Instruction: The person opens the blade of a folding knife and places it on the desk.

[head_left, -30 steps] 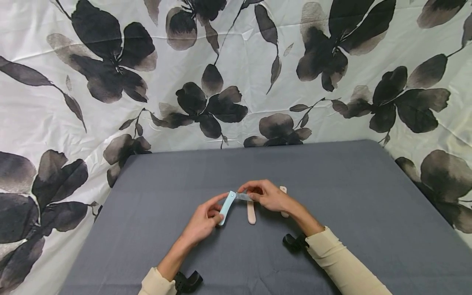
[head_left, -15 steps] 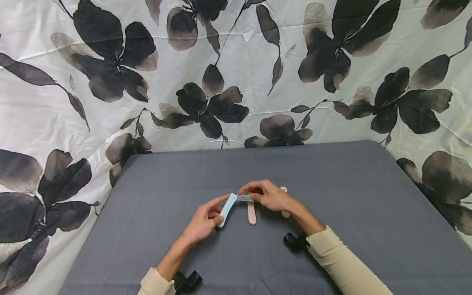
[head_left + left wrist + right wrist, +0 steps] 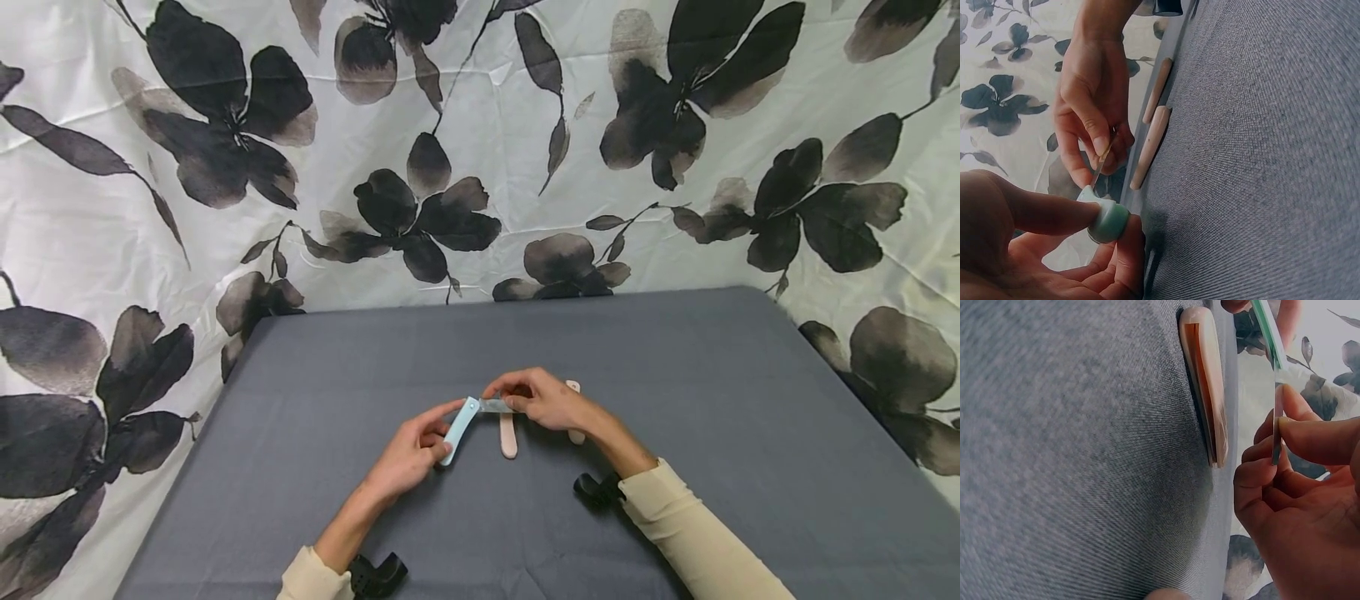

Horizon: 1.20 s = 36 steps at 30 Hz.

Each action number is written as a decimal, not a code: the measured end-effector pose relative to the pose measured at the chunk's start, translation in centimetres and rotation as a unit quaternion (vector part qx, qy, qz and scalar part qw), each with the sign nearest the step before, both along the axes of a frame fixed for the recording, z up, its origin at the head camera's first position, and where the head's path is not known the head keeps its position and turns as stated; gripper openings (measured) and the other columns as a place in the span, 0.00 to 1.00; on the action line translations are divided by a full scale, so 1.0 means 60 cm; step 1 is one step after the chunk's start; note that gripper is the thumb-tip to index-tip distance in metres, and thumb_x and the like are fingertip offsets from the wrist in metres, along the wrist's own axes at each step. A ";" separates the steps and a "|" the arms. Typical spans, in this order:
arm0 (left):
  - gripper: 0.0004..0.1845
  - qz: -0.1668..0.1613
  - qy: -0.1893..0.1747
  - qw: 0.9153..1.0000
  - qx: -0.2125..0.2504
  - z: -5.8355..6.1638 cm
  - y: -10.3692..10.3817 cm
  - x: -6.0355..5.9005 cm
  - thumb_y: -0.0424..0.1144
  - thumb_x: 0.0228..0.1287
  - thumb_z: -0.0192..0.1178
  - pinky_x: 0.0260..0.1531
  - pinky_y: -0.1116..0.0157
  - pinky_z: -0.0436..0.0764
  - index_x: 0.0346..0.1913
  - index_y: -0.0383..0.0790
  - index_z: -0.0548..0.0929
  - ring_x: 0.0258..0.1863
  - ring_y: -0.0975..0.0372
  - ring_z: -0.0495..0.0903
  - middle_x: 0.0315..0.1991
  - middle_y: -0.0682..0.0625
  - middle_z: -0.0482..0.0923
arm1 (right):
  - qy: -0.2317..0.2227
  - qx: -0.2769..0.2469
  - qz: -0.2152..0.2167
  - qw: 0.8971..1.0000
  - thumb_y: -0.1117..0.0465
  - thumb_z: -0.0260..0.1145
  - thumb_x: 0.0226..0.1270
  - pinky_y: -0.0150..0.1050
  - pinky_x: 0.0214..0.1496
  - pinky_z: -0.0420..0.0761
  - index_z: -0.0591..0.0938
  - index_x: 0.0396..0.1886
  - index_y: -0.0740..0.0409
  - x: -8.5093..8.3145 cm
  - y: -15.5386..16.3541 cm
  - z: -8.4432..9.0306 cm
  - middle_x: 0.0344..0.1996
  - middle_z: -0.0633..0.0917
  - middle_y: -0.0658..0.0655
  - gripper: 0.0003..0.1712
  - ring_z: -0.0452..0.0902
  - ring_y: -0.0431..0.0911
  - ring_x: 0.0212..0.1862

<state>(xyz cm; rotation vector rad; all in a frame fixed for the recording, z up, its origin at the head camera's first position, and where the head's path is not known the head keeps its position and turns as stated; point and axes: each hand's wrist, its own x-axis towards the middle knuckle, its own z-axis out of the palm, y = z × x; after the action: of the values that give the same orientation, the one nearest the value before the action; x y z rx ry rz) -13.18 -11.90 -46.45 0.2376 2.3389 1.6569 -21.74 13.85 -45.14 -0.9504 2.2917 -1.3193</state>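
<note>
My left grip [image 3: 407,452] pinched the pale blue handle [image 3: 460,431] between thumb and fingers. Across from it, my right grip [image 3: 542,400] pinched the thin blade [image 3: 492,406]; so the half-opened folding knife hung between both grips, above the bench [image 3: 375,354]. I judged that one grip per part let me govern the hinge angle. Below my right grip lay a pink folding piece [image 3: 509,437], and a second pink piece [image 3: 576,437] lay partly behind that wrist, probably spaced to leave working room. Beyond both grips hung the flowered cloth [image 3: 547,200].
</note>
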 end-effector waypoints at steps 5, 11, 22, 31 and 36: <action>0.35 0.000 -0.006 1.000 -0.006 0.000 0.000 0.001 0.23 0.67 0.56 0.29 0.68 0.73 0.76 0.48 0.73 0.34 0.61 0.80 0.49 0.35 0.84 | -0.001 0.001 0.004 1.000 0.71 0.58 0.78 0.32 0.45 0.77 0.87 0.56 0.62 0.000 -0.001 -0.001 0.54 0.88 0.64 0.15 0.78 0.45 0.43; 0.34 -0.004 -0.007 1.000 -0.009 -0.001 -0.003 0.005 0.23 0.66 0.56 0.31 0.67 0.75 0.75 0.47 0.73 0.35 0.60 0.81 0.49 0.35 0.84 | -0.004 0.000 0.010 1.000 0.72 0.58 0.78 0.32 0.46 0.77 0.86 0.56 0.62 0.002 -0.001 -0.002 0.55 0.88 0.64 0.16 0.79 0.50 0.45; 0.35 -0.040 -0.021 0.999 -0.004 0.001 -0.008 0.003 0.24 0.65 0.55 0.37 0.66 0.77 0.76 0.48 0.73 0.38 0.58 0.83 0.51 0.35 0.84 | 0.001 0.007 0.023 1.000 0.71 0.57 0.79 0.33 0.47 0.78 0.87 0.55 0.61 0.003 0.003 -0.001 0.53 0.89 0.63 0.15 0.81 0.48 0.48; 0.35 -0.071 -0.025 0.997 -0.020 0.008 -0.017 -0.004 0.24 0.66 0.52 0.38 0.65 0.77 0.76 0.47 0.72 0.37 0.58 0.82 0.50 0.35 0.83 | -0.005 0.029 0.032 0.999 0.71 0.56 0.79 0.33 0.45 0.76 0.88 0.55 0.60 -0.003 0.004 0.006 0.53 0.89 0.63 0.16 0.78 0.49 0.45; 0.35 -0.090 -0.024 0.995 -0.026 0.011 -0.021 -0.004 0.23 0.66 0.51 0.37 0.65 0.75 0.76 0.47 0.73 0.36 0.57 0.81 0.49 0.35 0.83 | -0.017 0.032 0.037 0.999 0.71 0.57 0.79 0.33 0.43 0.74 0.88 0.54 0.60 -0.002 0.003 0.009 0.52 0.89 0.62 0.16 0.77 0.49 0.43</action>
<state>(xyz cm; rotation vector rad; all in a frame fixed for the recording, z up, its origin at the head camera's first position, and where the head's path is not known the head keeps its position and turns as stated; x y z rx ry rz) -13.43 -13.15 -45.79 0.3809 2.2484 1.4985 -21.89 14.02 -44.60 -0.9756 2.2368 -1.2160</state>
